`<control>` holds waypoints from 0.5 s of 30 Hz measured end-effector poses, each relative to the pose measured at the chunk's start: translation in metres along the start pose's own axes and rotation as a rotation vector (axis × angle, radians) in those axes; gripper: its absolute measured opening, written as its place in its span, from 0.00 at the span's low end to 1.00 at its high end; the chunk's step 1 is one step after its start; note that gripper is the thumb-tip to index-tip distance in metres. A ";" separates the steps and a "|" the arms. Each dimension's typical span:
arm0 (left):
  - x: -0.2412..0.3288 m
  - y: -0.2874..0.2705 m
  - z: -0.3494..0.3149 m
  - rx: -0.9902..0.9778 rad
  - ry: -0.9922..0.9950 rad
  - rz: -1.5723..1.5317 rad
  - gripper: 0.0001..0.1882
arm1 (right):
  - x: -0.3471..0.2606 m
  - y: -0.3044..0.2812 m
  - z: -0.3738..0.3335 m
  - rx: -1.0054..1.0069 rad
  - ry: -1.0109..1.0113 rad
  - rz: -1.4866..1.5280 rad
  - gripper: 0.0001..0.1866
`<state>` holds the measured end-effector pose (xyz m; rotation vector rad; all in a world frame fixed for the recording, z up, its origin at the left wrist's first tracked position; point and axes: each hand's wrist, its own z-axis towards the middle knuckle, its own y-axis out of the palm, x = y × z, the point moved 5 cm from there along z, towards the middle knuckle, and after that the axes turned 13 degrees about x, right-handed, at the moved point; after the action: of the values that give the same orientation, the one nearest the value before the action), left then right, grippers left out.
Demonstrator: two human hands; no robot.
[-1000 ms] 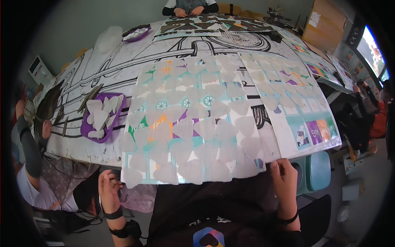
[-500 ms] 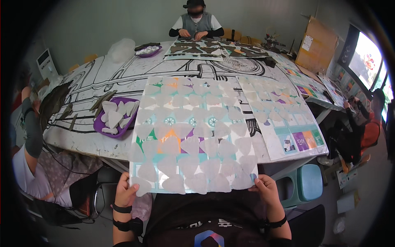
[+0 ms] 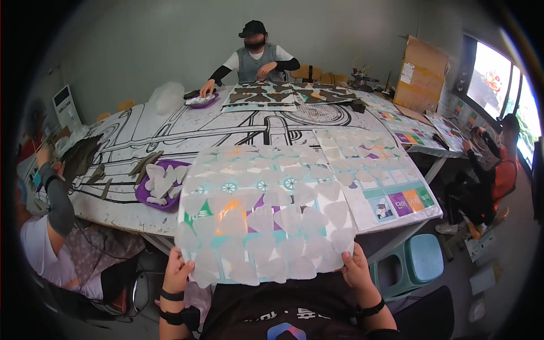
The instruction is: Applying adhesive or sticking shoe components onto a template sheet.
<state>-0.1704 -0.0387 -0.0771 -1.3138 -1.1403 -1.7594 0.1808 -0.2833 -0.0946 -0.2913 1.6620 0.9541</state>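
In front of me is a large printed poster sheet (image 3: pixel 230 220), covered with rows of pale, translucent, rounded fabric-like pieces (image 3: pixel 259 270). My left hand (image 3: pixel 177 273) grips its near left corner, thumb on top. The near right corner is pinched in my right hand (image 3: pixel 356 267). The sheet's near edge sticks out past the table edge over my lap, while its far part lies over the table. A purple basket (image 3: pixel 141 196) of loose white pieces (image 3: pixel 162 184) stands just left of the sheet. To the right, a second printed sheet (image 3: pixel 371 222) carries similar pale pieces.
Across the white, line-drawn table (image 3: pixel 127 218), a person (image 3: pixel 258 59) reaches into another purple basket (image 3: pixel 211 102). Dark pieces cover the sheets (image 3: pixel 226 107) there. Other people sit at left and right. A teal stool (image 3: pixel 425 258) stands right of me; a cardboard box (image 3: pixel 420 79) stands far right.
The sheet's far end has dropped lower in the picture, and the sheet looks flatter. My hands still hold its corners. The person opposite has moved a hand to the basket.
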 end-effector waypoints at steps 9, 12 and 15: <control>0.000 0.007 -0.002 -0.033 0.136 -0.151 0.28 | -0.009 -0.017 -0.007 -0.004 -0.198 -0.017 0.17; 0.003 0.014 0.001 -0.011 0.205 -0.083 0.25 | -0.017 -0.014 -0.008 0.047 -0.210 -0.113 0.19; -0.001 0.020 0.005 0.023 0.160 0.142 0.22 | -0.020 -0.008 -0.010 0.099 -0.247 -0.225 0.21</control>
<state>-0.1510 -0.0421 -0.0726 -1.1875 -0.9523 -1.7087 0.1858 -0.3011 -0.0797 -0.2756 1.4121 0.7064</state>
